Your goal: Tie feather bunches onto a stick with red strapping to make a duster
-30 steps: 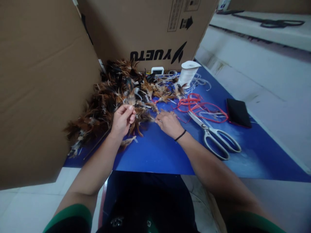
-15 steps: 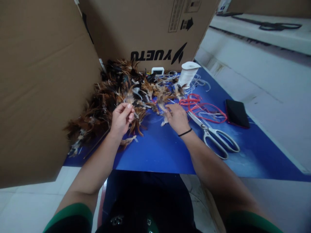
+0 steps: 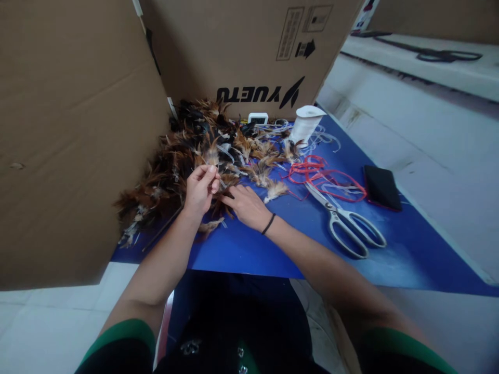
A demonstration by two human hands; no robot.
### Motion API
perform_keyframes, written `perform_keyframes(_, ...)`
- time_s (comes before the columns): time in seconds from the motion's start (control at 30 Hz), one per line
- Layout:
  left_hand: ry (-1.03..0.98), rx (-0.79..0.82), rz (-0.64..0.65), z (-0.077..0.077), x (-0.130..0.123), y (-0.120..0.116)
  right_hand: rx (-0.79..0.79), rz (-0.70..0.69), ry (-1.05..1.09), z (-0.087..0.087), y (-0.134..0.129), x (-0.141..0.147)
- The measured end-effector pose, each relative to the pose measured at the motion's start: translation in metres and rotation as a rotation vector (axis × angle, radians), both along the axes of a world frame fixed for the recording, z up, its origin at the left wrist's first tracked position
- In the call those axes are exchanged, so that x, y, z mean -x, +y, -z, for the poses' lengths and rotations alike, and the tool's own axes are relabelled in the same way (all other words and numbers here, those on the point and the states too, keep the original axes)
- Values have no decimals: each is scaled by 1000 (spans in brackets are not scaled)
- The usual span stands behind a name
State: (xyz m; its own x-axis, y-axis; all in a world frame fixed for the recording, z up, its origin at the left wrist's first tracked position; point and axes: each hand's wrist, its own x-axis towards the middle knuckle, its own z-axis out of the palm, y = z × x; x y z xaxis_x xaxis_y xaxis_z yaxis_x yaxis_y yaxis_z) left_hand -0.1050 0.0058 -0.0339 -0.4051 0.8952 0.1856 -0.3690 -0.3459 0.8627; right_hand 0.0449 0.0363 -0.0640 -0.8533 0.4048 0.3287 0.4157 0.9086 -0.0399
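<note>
Brown and black feathers (image 3: 179, 150) lie in a large heap on the blue table (image 3: 249, 249). In front of the heap my left hand (image 3: 200, 192) is closed in a pinch on a feather with pale fluff, which rises above its fingertips. My right hand (image 3: 247, 206), a black band at its wrist, reaches in from the right; its fingertips are among the feathers beside my left hand, and what they touch is hidden. A small pale feather bunch (image 3: 276, 190) lies above my right hand. Another feather (image 3: 211, 226) lies below my left hand.
Silver scissors (image 3: 343, 221) lie on the right, near red ribbon (image 3: 343, 179) and a black phone (image 3: 382, 188). A white spool (image 3: 306, 124) and a small white device (image 3: 258, 118) stand at the back. Cardboard (image 3: 249, 47) rises behind and at the left (image 3: 74, 135).
My right hand has moved left, from the pale feather bunch to the feathers beside my left hand. My left hand keeps its pinch. The view has shifted slightly.
</note>
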Motion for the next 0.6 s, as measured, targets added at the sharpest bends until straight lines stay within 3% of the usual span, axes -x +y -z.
perform_keyframes(0.13, -5, -15, 4, 1, 0, 0, 54, 41, 32, 0, 6, 5)
perform_keyframes(0.27, -1, -2, -3, 2, 0, 1, 377, 35, 457, 2, 22, -2)
perform_keyframes(0.37, 14, 9, -2, 3, -1, 1, 655, 169, 760, 3, 32, -10)
perform_keyframes(0.47, 21, 19, 0, 4, -1, 1, 913, 293, 971, 1, 39, -16)
perform_keyframes(0.6, 28, 31, 11, 5, -1, 1, 1099, 316, 1138, -4, 43, -19)
